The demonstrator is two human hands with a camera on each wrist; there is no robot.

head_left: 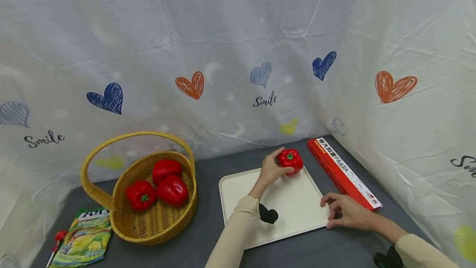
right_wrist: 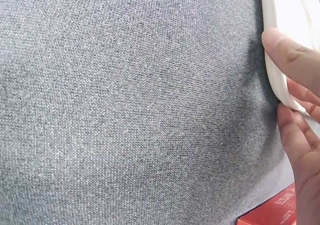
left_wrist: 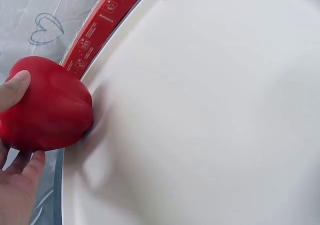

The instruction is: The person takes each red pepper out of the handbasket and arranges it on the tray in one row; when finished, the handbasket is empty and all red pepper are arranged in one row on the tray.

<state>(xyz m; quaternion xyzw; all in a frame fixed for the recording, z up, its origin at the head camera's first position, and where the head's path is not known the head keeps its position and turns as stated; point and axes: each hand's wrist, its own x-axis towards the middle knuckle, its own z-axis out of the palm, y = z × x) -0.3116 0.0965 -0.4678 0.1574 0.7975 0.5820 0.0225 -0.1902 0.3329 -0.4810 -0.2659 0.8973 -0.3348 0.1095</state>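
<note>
My left hand [head_left: 272, 171] grips a red bell pepper [head_left: 291, 159] at the far right corner of a white rectangular tray [head_left: 293, 210]. In the left wrist view the thumb lies across the pepper [left_wrist: 50, 102] and fingertips support its lower side. That pepper hangs over the tray's edge; whether it touches the tray I cannot tell. At the tray's near right corner is my right hand [head_left: 347, 212]. The right wrist view shows its thumb [right_wrist: 287, 52] on the rim of the tray [right_wrist: 270, 15] and its other fingers curled around the corner.
Left of the tray stands a yellow wicker basket [head_left: 163, 235] with a tall handle, holding three red bell peppers [head_left: 172, 189]. A red pasta box [head_left: 343, 173] lies right of the tray. A green-yellow tea packet [head_left: 87, 239] and a red-tipped stick [head_left: 59, 235] lie front left.
</note>
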